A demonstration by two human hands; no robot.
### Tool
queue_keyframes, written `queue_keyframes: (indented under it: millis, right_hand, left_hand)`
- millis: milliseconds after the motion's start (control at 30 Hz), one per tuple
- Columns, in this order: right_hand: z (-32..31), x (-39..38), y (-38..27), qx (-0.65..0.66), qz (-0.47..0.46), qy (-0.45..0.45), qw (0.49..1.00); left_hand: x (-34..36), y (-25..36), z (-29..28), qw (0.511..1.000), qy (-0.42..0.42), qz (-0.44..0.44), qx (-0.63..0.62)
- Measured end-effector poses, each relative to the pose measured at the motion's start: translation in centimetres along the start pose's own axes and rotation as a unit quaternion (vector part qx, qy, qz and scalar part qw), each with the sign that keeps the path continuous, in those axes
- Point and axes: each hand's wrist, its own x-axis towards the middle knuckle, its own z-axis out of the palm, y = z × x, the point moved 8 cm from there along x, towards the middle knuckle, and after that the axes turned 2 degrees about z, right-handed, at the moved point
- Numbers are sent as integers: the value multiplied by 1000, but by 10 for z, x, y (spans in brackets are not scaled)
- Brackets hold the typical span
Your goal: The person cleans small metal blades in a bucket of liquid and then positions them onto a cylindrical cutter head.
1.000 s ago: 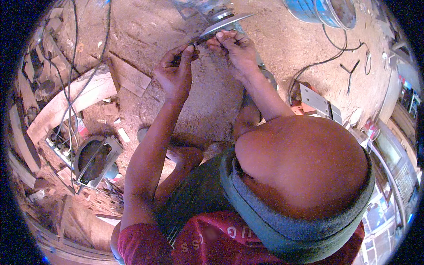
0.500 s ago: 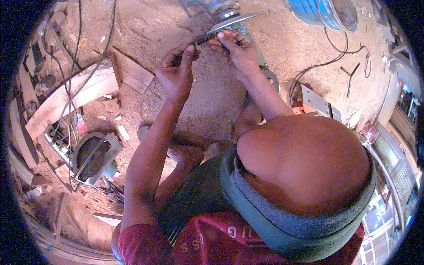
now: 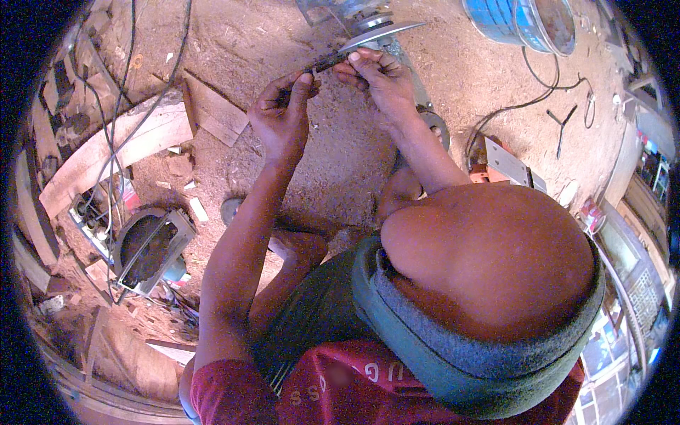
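A thin dark strip (image 3: 327, 61), perhaps metal, spans between both hands near the top of the view. My left hand (image 3: 282, 117) pinches its near left end between thumb and curled fingers. My right hand (image 3: 382, 88) grips it farther right, thumb on top, just below a flat silvery disc (image 3: 382, 33) mounted on a machine. Whether the strip touches the disc I cannot tell. The machine's body is partly hidden behind my right hand and forearm.
A blue bucket (image 3: 492, 18) stands upper right. An orange-based tool with a metal plate (image 3: 506, 159), cables and a three-armed tool (image 3: 561, 122) lie right. A curved plank (image 3: 117, 156), wood scraps and a metal machine (image 3: 152, 251) crowd the left.
The disc and surroundings sit slightly farther right in the picture. Both hands keep their grip on the strip, with the right hand shifted very slightly.
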Motion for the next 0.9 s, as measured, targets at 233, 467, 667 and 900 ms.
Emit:
queue_keyframes:
  millis: [233, 467, 667, 900]
  right_hand:
    - [2, -1, 1, -30, -1, -6, 1000]
    - [8, -6, 0, -6, 6, -8, 1000]
    - [6, 0, 4, -41, -14, -15, 999]
    - [7, -2, 5, -35, -20, -20, 999]
  left_hand:
    - [-2, 1, -3, 1000, 2, 11, -20]
    - [-2, 5, -7, 1000, -1, 16, 5]
    - [-3, 1, -12, 1000, 11, 10, -9]
    - [-4, -3, -15, 1000, 15, 1, -11]
